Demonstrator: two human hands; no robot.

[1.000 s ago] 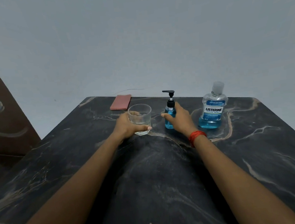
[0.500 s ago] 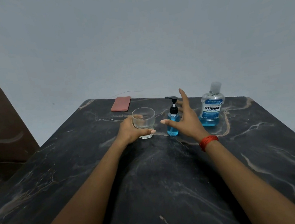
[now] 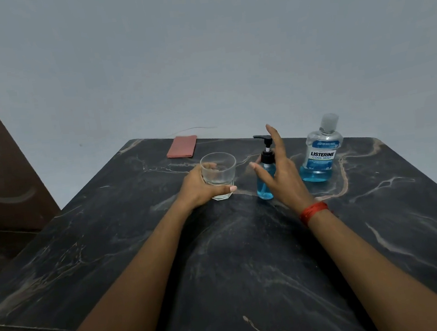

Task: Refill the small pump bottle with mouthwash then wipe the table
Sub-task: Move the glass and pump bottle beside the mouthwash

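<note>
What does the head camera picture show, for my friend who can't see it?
Two hands reach over a dark marble table: the left hand holds a clear glass that stands on the table, and the right hand is open beside a small blue pump bottle. A big mouthwash bottle stands to the right, and a folded pink cloth lies at the back.

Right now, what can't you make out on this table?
Head view only:
- Pump bottle: right side hidden by the open right hand; whether they touch is unclear.
- Glass: left side covered by the left hand; whether it holds liquid is unclear.
- Listerine bottle: small print under the name is too tiny.
- Table: near edge and right side cut off by the frame.
</note>
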